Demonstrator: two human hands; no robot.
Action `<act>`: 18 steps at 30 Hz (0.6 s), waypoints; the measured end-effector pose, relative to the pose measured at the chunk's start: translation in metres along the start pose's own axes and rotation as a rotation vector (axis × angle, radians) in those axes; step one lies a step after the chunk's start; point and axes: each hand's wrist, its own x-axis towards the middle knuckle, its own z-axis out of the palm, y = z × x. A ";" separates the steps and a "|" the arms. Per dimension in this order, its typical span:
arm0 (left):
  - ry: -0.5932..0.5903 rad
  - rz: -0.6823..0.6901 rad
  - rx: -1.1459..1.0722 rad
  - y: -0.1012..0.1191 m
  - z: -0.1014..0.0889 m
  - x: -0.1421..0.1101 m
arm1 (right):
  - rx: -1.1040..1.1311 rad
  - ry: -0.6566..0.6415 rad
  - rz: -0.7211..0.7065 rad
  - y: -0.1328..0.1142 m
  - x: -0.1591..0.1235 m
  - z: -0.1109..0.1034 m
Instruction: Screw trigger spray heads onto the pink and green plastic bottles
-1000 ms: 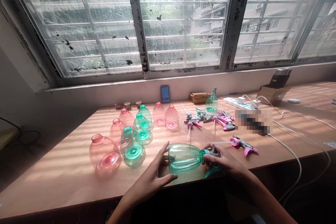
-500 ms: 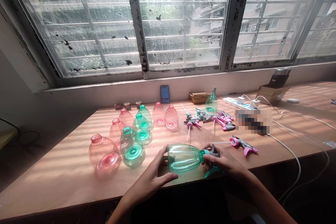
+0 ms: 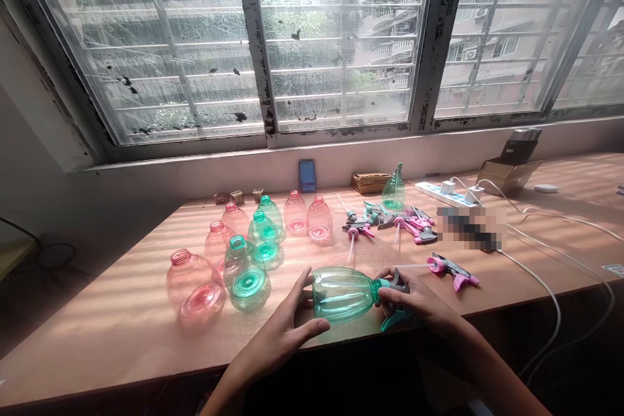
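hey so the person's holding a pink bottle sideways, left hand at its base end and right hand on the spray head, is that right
The colour is wrong: the head view shows that the held bottle is green, not pink. It is sideways, with the left hand at its base end and the right hand on the spray head.

A: Specify the ribbed, translucent green bottle (image 3: 341, 296).
B: Plastic; glossy and smooth between ribs.
A: The pink-and-grey trigger spray head (image 3: 453, 272)?
B: Opaque plastic.
A: The flat, light-brown tabletop (image 3: 121, 312)?
B: Wood-like, smooth.
A: The grey, straight-barred window frame (image 3: 254, 52)?
B: Painted; coating flaked, rough.
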 end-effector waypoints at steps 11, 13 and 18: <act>-0.005 0.047 0.018 -0.003 0.000 0.001 | -0.017 -0.002 -0.007 0.001 0.000 -0.001; -0.001 0.048 0.018 -0.002 0.000 0.000 | -0.023 -0.002 -0.005 0.000 0.000 -0.001; 0.005 0.061 0.015 -0.001 0.000 0.000 | -0.035 0.009 0.003 -0.002 0.000 0.001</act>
